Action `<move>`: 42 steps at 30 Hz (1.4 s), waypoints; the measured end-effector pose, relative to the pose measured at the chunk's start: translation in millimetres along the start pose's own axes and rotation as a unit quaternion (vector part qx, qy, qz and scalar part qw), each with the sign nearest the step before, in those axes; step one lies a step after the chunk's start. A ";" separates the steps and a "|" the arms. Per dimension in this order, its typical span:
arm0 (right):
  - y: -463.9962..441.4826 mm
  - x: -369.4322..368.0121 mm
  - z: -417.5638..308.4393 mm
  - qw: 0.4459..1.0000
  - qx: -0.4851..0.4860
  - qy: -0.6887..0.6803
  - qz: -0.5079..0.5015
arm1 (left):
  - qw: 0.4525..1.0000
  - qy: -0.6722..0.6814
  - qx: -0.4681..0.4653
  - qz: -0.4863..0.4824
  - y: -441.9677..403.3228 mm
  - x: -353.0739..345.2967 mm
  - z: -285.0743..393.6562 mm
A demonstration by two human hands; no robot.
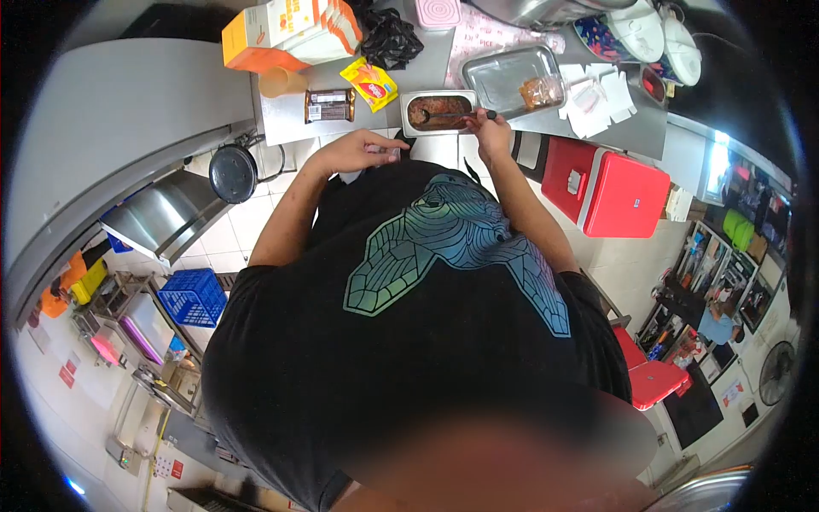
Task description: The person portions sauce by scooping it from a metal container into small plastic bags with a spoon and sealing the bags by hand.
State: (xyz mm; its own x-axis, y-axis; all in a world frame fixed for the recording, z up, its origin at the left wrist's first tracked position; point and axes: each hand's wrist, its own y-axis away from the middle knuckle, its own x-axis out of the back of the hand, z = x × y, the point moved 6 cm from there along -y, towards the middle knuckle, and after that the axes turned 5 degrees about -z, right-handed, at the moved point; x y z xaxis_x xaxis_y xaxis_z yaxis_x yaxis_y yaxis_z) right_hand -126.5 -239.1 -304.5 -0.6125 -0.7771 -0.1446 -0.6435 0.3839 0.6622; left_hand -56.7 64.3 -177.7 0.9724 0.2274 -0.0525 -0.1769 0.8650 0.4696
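My right hand (490, 135) is closed around the black handle of a spoon (444, 116). The spoon's dark head rests in reddish-brown food inside a rectangular steel pan (416, 130) at the counter's near edge. Left of the pan, my left hand (363, 152) is closed, fingers pinched on a small pale, clear-looking item (384, 150) that I cannot make out. A yellow packet (372, 84) and a dark brown wrapped pack with a barcode label (329, 107) lie beyond that hand. Touching the pan's right side is a larger steel tray (493, 78) holding an orange-brown bagged item (543, 91).
An orange and white carton (294, 32), a tan cup (280, 83) and a black plastic bag (392, 43) stand at the counter's left. White papers (599, 101) lie at right. A red cooler (627, 194) stands below the counter; a black frying pan (232, 173) hangs left.
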 end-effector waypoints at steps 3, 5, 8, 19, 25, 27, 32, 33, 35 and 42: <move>-7.1 4.9 3.7 1.000 0.013 -0.010 0.006 | 0.998 0.056 -0.019 0.032 4.6 0.1 3.8; -12.2 8.5 4.7 1.000 0.013 -0.018 0.013 | 0.997 0.049 -0.049 0.020 4.9 1.5 3.7; -17.9 13.3 1.4 0.999 0.014 -0.031 0.020 | 0.998 0.052 -0.039 0.002 7.6 4.4 -1.7; 21.7 -11.3 -45.7 0.920 0.232 0.316 -0.013 | 0.984 0.083 -0.022 0.153 -19.5 37.4 -58.6; 78.5 -64.2 -69.4 0.751 0.482 0.414 -0.181 | 0.978 0.103 0.034 0.181 -46.3 31.5 -86.1; 83.6 -69.3 -61.6 0.732 0.479 0.430 -0.222 | 0.977 0.093 0.040 0.190 -56.4 30.7 -106.3; 87.5 -68.2 -57.7 0.711 0.461 0.466 -0.253 | 0.973 0.091 0.055 0.206 -61.3 27.2 -101.7; 87.9 -62.8 -64.7 0.723 0.466 0.457 -0.228 | 0.970 0.087 0.054 0.220 -61.6 26.2 -99.2; 82.8 -52.9 -72.5 0.750 0.462 0.443 -0.171 | 0.971 0.084 0.042 0.220 -60.8 24.8 -94.7; 37.8 -14.3 -32.8 0.916 0.216 0.337 -0.011 | 0.983 0.055 -0.021 0.173 -71.7 22.7 -88.3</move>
State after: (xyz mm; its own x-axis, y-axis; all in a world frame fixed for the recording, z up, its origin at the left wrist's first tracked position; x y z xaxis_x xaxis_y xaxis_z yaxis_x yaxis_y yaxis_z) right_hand -127.1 -229.8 -253.3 -0.2687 -0.8624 0.4289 -0.8630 0.4134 0.2905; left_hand -35.3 46.9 -290.3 0.8308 0.5565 0.0081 -0.5026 0.7441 0.4401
